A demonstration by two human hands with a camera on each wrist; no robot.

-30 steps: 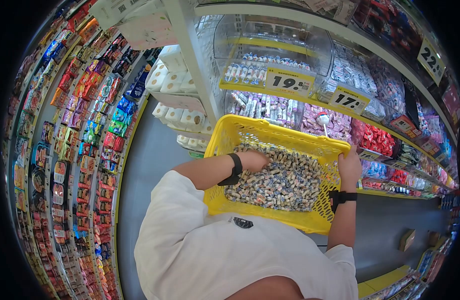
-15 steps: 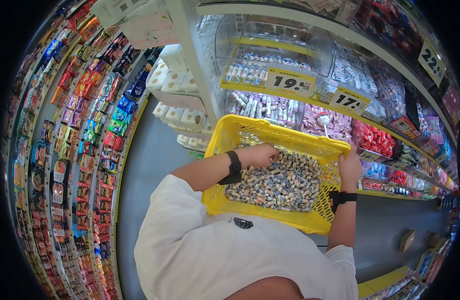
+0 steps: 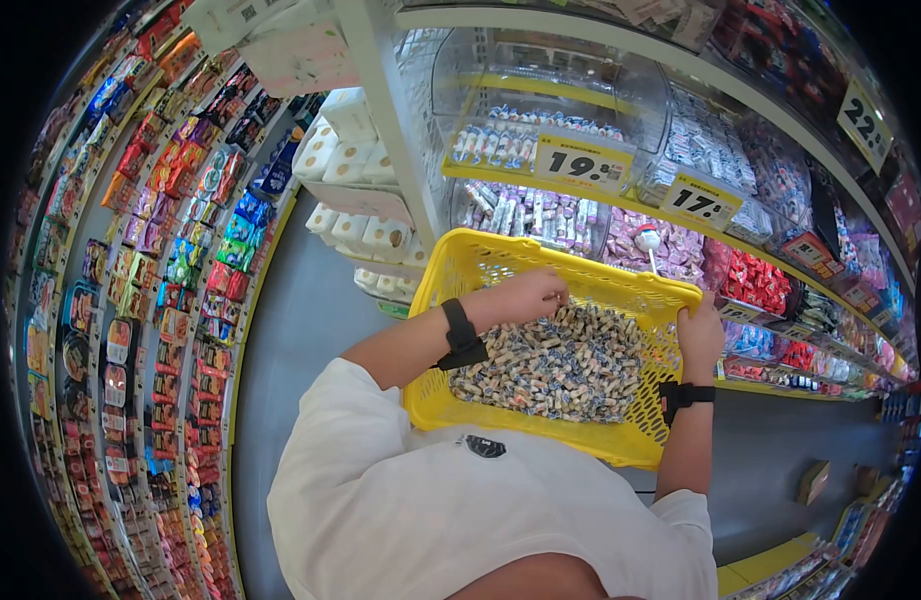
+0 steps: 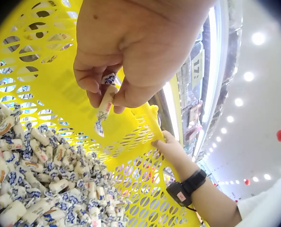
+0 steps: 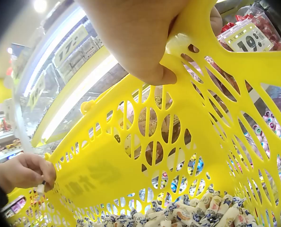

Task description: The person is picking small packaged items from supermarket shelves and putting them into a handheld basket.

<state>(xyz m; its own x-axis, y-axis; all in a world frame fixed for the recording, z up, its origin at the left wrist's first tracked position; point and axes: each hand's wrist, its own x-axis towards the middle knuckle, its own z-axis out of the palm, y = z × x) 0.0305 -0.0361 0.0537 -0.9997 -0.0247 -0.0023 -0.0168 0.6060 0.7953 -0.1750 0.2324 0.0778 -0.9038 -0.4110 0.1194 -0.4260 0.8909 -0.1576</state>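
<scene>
Left wrist view: I see the left hand [image 4: 131, 52] pinching one wrapped candy [image 4: 104, 106] between thumb and fingertips.
Candy axis: near upright, free end pointing down toward the heap [image 4: 41, 189].
Right hand [image 5: 131, 38]: fingers curled over the yellow basket [image 5: 98, 179] rim.

Overhead; 2 close-ups; shared basket [image 3: 491, 260]

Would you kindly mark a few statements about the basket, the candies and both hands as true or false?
1. The left hand pinches one wrapped candy above the heap of candies. True.
2. The right hand is buried in the heap of candies. False: it grips the rim of the basket.
3. The basket is red. False: it is yellow.
4. The heap of candies lies inside the basket. True.
</scene>
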